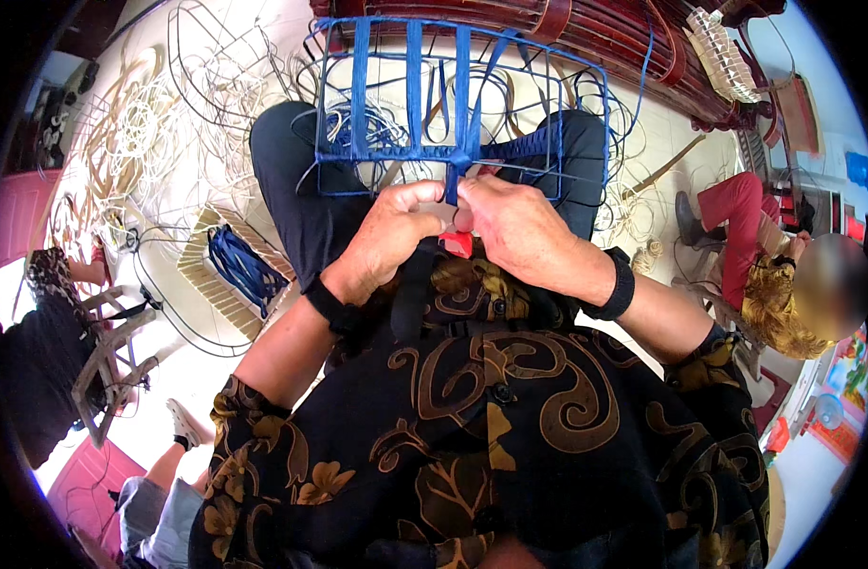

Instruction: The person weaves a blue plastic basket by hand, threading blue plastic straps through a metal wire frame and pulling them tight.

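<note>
A wire frame, boxy like a basket (559,123), rests across my knees, with flat blue straps wrapped over its far part. My left hand (386,232) and my right hand (521,226) meet at its near edge. Between them a short blue strap (452,182) comes down from the frame, pinched in the fingers of both hands. The strap's lower end is hidden by my fingertips. Just below my fingers is a small red thing (456,246) whose kind I cannot make out.
Tangled pale and brown strips (140,142) cover the floor at left. A woven basket (263,308) there holds a blue strap bundle (239,264). Dark red wooden furniture (604,47) stands beyond the frame. Other people sit nearby, one in red trousers (732,213) at right.
</note>
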Available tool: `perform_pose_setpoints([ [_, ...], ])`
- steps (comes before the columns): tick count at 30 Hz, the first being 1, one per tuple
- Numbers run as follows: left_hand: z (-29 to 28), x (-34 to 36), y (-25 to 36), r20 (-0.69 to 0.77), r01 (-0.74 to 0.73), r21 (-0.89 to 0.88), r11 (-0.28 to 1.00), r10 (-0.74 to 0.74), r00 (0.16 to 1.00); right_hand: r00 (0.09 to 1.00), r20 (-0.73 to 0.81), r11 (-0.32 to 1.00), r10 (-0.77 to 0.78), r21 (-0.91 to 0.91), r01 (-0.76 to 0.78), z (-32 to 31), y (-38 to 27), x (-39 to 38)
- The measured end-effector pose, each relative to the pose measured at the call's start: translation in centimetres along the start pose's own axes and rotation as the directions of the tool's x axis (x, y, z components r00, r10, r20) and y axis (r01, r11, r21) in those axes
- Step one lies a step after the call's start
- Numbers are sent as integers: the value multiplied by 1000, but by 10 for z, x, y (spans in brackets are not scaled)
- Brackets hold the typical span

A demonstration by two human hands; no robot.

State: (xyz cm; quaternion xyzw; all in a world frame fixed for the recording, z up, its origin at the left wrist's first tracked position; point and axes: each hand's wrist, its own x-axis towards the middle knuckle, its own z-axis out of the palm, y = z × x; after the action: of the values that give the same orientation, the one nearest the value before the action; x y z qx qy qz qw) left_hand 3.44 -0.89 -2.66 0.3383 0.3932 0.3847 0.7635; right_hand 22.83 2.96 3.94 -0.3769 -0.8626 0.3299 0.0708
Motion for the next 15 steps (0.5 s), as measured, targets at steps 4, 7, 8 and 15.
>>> perform_pose_setpoints([
  [4, 2, -4, 7, 33, 3, 14, 1000, -3, 999, 994, 41, 995, 102, -4, -102, 4, -3, -13],
  [7, 4, 0, 13, 17, 21, 69, 997, -22, 1000, 993, 55, 985, 108, 130, -114, 7, 2, -28],
  [8, 4, -1, 18, 11, 32, 83, 996, -33, 999, 989, 100, 962, 113, 239, -134, -1, -2, -29],
  [15, 25, -22, 21, -322, -52, 535, 843, 260, 910, 993, 118, 937, -18, 350, -24, -8, 7, -46],
])
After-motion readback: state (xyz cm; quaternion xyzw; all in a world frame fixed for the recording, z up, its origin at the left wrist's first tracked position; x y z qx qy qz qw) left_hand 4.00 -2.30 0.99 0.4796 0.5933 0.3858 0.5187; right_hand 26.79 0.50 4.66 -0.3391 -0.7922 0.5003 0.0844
